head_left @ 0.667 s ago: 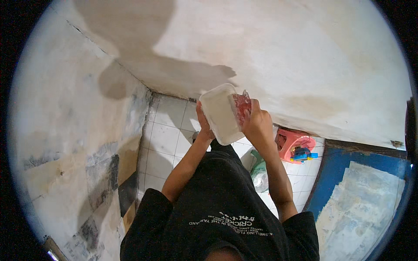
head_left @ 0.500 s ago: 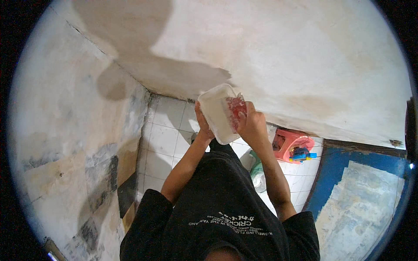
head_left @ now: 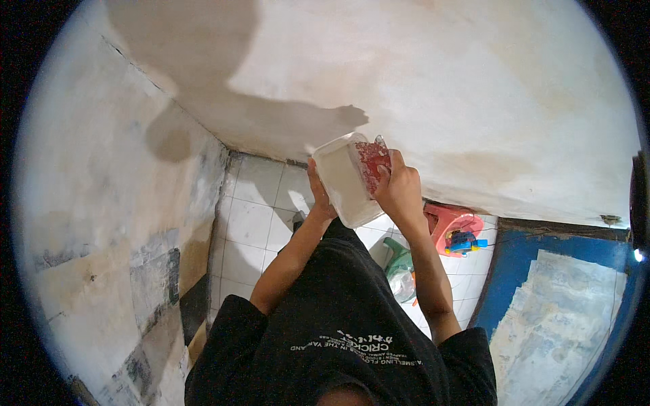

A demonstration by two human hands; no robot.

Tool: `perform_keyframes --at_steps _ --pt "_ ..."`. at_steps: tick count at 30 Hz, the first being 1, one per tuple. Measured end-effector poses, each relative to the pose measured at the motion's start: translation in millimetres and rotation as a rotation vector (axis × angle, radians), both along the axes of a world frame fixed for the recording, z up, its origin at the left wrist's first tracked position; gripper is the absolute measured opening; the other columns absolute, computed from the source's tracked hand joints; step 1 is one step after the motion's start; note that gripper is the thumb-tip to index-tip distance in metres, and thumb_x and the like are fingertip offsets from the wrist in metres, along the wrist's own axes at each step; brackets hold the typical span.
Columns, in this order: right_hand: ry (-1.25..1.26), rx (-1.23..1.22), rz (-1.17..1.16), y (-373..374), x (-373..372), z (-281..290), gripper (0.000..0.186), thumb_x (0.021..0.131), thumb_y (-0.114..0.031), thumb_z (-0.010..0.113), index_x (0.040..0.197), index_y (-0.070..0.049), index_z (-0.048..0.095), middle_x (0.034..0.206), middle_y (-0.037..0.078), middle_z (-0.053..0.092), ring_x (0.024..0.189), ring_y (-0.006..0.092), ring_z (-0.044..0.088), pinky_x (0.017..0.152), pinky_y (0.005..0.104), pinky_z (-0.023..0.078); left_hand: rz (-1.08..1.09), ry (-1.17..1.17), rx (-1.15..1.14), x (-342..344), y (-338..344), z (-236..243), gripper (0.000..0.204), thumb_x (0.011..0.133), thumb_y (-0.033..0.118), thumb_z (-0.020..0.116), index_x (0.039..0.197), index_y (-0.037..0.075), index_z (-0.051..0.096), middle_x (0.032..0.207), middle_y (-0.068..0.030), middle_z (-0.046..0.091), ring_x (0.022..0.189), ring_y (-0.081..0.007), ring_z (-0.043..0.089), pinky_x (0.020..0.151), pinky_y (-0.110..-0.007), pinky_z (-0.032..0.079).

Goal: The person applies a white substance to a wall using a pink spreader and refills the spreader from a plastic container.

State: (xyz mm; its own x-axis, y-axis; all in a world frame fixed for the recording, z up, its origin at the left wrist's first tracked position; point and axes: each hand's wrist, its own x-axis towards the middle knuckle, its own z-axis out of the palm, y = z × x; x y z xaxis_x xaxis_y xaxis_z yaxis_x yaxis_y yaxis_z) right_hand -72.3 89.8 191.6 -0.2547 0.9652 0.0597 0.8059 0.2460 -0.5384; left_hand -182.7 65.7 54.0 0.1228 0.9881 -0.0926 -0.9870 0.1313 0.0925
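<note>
Tub [head_left: 357,214] between left hand [head_left: 321,195], right hand [head_left: 401,193]; tilted, probably.

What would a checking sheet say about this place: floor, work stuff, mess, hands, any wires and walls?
Surface: white tiled floor, partly shadowed.
Job's things: pale tub; red flat tool, smeared whitish.
Clutter: pink stool, blue-and-yellow object, green object.
Hands: left hand holds the pale tub; right hand grips the red flat tool.
Cables: too small and dim to tell.
Surroundings: stained pale walls; blue panel with a pale patch.
</note>
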Motion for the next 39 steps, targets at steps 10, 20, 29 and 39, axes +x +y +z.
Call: perform_keyframes --at_steps 10,20,29,39 --pt "0.073 -0.061 0.038 -9 -4 -17 0.023 0.079 -0.002 0.055 0.101 0.001 0.052 0.073 0.027 0.061 0.071 0.0466 0.060 0.063 0.0505 0.048 0.020 -0.008 -0.093 5 4 -12 0.091 0.078 0.079 0.035 0.133 0.006 0.042 0.124 -0.0159 0.052 0.109 -0.0308 0.054 0.092 -0.045 0.047" --pt "0.038 -0.083 0.038 -10 -11 -8 0.023 0.079 -0.001 0.055 0.101 0.002 0.051 0.074 0.028 0.061 0.070 0.0468 0.059 0.062 0.0498 0.047 -0.030 -0.043 -0.053 4 6 -14 0.092 0.078 0.080 0.033 0.133 0.007 0.041 0.122 -0.0157 0.053 0.107 -0.0296 0.055 0.092 -0.044 0.048" --pt "0.170 -0.056 0.060 -28 -13 4 0.023 0.080 -0.001 0.054 0.102 0.003 0.050 0.072 0.027 0.060 0.069 0.0467 0.059 0.063 0.0499 0.047 0.000 0.013 -0.067 -4 -3 -15 0.088 0.079 0.078 0.033 0.128 0.006 0.047 0.118 -0.0156 0.056 0.104 -0.0295 0.056 0.090 -0.044 0.049" --pt "0.149 -0.026 0.097 -33 -21 2 0.024 0.081 -0.003 0.054 0.104 0.003 0.049 0.073 0.028 0.060 0.069 0.0472 0.059 0.061 0.0522 0.046 0.076 0.135 -0.146 1 -5 -8 0.079 0.083 0.073 0.035 0.123 0.007 0.050 0.112 -0.0137 0.058 0.100 -0.0295 0.056 0.088 -0.044 0.048"
